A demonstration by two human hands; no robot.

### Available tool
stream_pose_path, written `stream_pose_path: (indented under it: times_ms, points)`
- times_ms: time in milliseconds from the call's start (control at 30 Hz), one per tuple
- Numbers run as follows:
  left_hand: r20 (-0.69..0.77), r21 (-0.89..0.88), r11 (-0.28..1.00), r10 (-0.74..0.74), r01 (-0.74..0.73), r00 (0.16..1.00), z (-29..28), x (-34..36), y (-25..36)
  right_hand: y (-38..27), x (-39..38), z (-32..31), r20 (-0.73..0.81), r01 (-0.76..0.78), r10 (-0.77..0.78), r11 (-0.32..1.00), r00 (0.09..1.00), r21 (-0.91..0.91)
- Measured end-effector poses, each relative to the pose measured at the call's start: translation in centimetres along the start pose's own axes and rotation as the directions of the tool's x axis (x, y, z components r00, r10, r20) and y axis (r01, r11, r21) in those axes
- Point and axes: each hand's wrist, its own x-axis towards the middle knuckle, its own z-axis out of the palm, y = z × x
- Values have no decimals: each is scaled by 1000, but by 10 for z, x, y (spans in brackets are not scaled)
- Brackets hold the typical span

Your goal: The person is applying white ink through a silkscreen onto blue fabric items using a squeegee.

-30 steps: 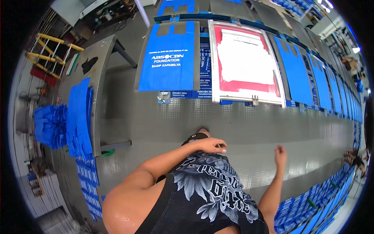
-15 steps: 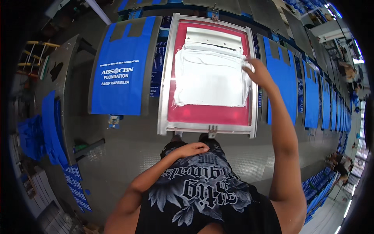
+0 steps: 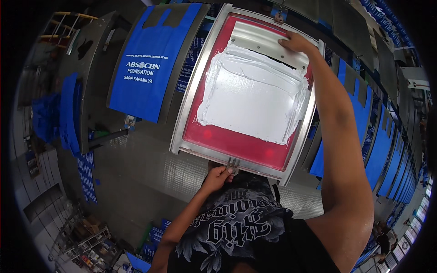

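A screen-printing frame with a metal rim lies in front of me, its mesh reddish-pink. Thick white ink covers the middle of the mesh. Across its far end rests a wide metal squeegee with the ink against its near edge. My right hand is closed over the squeegee's right end, thumb and fingers on the metal. At the frame's near edge, my left hand pinches the small metal bracket; some of its fingers are hidden below.
A blue printed bag lies flat on a board to the left. More blue bags on boards run in a row to the right. Folded blue bags hang over a surface at far left.
My right hand has moved from the frame's right side onto the squeegee. My left hand has gone from my shirt to the bracket. The view has tilted.
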Motion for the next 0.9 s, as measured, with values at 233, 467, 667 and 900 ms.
stream_pose_path:
  times_ms: [233,467,667,900]
  points:
    - [156,18,1000,21,-24,988,-12,15,-1,-86,-107,-18,66,123,-116,984,991,-128]
    - [333,88,996,1,-32,943,-23,30,6,-161,-221,36,-32,-46,43,995,999,-85]
    - [418,80,997,-22,-13,908,-29,36,4,-225,-343,86,-234,62,-87,992,968,-113]
    - [497,715,567,0,-409,868,-47,12,75,-180,-345,9,-133,-291,364,877,922,383]
